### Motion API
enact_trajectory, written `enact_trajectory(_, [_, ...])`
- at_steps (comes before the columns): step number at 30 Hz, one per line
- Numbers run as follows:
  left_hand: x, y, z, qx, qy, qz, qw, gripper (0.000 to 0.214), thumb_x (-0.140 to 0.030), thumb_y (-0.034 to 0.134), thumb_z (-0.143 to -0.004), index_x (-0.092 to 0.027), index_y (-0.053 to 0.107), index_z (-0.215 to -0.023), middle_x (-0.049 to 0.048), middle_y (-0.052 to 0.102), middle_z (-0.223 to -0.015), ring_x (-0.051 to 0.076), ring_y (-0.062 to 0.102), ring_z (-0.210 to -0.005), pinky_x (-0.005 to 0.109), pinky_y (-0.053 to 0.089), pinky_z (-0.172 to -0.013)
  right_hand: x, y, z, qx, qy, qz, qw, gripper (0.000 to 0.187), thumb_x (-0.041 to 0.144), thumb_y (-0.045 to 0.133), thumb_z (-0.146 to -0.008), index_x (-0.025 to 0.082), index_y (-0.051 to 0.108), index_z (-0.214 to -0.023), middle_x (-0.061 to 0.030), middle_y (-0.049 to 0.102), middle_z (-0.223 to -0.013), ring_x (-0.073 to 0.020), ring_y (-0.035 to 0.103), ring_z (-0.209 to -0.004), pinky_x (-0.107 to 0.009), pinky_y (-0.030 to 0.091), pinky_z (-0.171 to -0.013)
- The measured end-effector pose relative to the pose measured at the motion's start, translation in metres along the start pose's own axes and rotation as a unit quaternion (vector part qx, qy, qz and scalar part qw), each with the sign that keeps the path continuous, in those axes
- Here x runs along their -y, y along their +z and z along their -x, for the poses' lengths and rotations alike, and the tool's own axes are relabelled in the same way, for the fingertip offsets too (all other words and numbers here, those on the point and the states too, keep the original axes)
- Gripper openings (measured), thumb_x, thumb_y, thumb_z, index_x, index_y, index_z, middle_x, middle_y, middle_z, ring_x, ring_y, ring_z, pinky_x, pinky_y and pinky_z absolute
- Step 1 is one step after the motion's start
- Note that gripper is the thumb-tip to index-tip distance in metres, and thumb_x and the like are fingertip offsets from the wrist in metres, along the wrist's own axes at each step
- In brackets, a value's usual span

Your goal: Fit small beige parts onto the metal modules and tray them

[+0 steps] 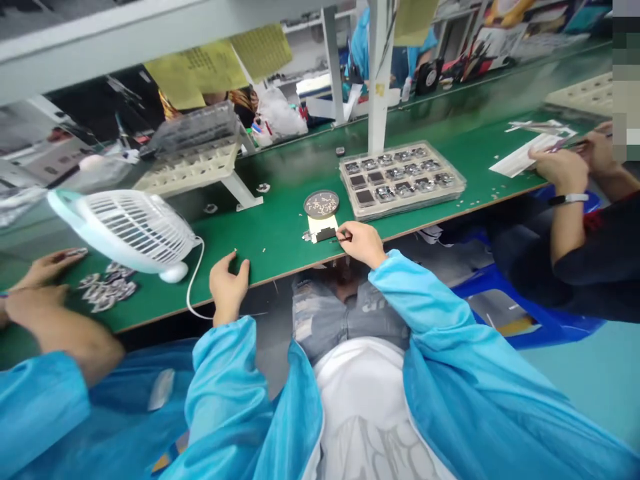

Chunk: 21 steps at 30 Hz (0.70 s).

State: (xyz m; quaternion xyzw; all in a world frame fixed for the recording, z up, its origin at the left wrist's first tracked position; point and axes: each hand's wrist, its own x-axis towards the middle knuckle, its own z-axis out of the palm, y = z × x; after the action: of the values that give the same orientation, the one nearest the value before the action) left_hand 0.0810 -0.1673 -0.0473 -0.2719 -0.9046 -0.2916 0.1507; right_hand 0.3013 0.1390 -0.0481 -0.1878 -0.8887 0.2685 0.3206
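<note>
My right hand [364, 244] is closed in a pinch around a thin dark tool [344, 239], perhaps tweezers; its tip points left. Just left of those fingers, a small black block [327, 233] lies on a pale yellow paper [315, 225], with a small metallic part [307, 235] at its left edge. Behind the paper is a round dish [321, 195] holding many tiny pale pieces. My left hand [229, 285] rests at the table edge, thumb and forefinger apart. A tiny white piece shows by its forefinger tip; whether they touch I cannot tell.
A clear tray [405, 200] of metallic parts stands right of the dish. On the left are a white fan [135, 230] with its cable and a pile of small parts [107, 287]. Co-workers' hands [563, 170] work at both sides. A shelf post [379, 87] rises behind.
</note>
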Motion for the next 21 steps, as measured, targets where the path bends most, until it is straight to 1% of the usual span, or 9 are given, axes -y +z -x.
enact_trajectory(2, [0.003, 0.005, 0.003, -0.018, 0.004, -0.019, 1.000, 0.047, -0.045, 0.057, -0.097, -0.016, 0.068, -0.132, 0.0154, 0.065, -0.138, 0.033, 0.058, -0.132, 0.049, 0.042, -0.116, 0.000, 0.002, 0.001, -0.007, -0.001, 0.005, 1.000, 0.010, 0.022, 0.064, -0.088, 0.024, 0.074, -0.089, 0.0005, 0.071, -0.083, -0.0173, 0.061, -0.077, -0.029, 0.037, -0.069])
enact_trajectory(4, [0.000, 0.010, 0.007, -0.034, 0.023, -0.028, 0.999, 0.043, -0.045, 0.057, -0.097, -0.018, 0.071, -0.127, 0.0135, 0.065, -0.140, 0.033, 0.057, -0.133, 0.048, 0.042, -0.117, 0.000, 0.003, 0.002, -0.012, 0.002, 0.010, 1.000, 0.011, 0.023, 0.063, -0.090, 0.024, 0.074, -0.090, -0.0001, 0.071, -0.084, -0.0176, 0.061, -0.078, -0.029, 0.037, -0.069])
enact_trajectory(6, [-0.005, 0.011, 0.011, -0.042, 0.029, -0.029, 0.998, 0.042, -0.045, 0.056, -0.097, -0.018, 0.073, -0.125, 0.0133, 0.066, -0.139, 0.033, 0.057, -0.134, 0.047, 0.041, -0.118, 0.000, 0.004, 0.002, -0.013, 0.004, 0.012, 1.000, 0.012, 0.024, 0.061, -0.092, 0.024, 0.073, -0.091, -0.0004, 0.071, -0.085, -0.0179, 0.061, -0.079, -0.029, 0.037, -0.070])
enact_trajectory(11, [-0.012, 0.007, 0.013, -0.031, 0.030, -0.032, 0.999, 0.043, -0.046, 0.055, -0.099, -0.017, 0.073, -0.124, 0.0133, 0.066, -0.140, 0.033, 0.057, -0.134, 0.049, 0.042, -0.118, -0.002, 0.003, 0.002, 0.000, -0.007, 0.012, 1.000, 0.011, 0.022, 0.062, -0.091, 0.023, 0.072, -0.093, 0.0004, 0.070, -0.085, -0.0168, 0.060, -0.080, -0.029, 0.038, -0.071])
enact_trajectory(16, [-0.014, 0.006, 0.012, -0.035, 0.010, -0.029, 0.999, 0.042, -0.044, 0.054, -0.098, -0.017, 0.073, -0.125, 0.0131, 0.065, -0.141, 0.034, 0.058, -0.134, 0.051, 0.042, -0.118, -0.003, 0.003, 0.002, 0.014, -0.010, 0.017, 1.000, 0.013, 0.019, 0.061, -0.090, 0.023, 0.072, -0.095, -0.0002, 0.069, -0.087, -0.0167, 0.060, -0.083, -0.029, 0.037, -0.072])
enact_trajectory(21, [-0.022, 0.001, 0.014, -0.035, 0.023, -0.025, 0.999, 0.039, -0.043, 0.052, -0.098, -0.020, 0.074, -0.120, 0.0128, 0.067, -0.139, 0.034, 0.060, -0.133, 0.052, 0.046, -0.116, 0.000, -0.001, 0.004, 0.003, -0.029, 0.010, 1.000, 0.012, 0.016, 0.061, -0.089, 0.022, 0.071, -0.091, -0.0008, 0.069, -0.086, -0.0168, 0.059, -0.081, -0.030, 0.037, -0.074])
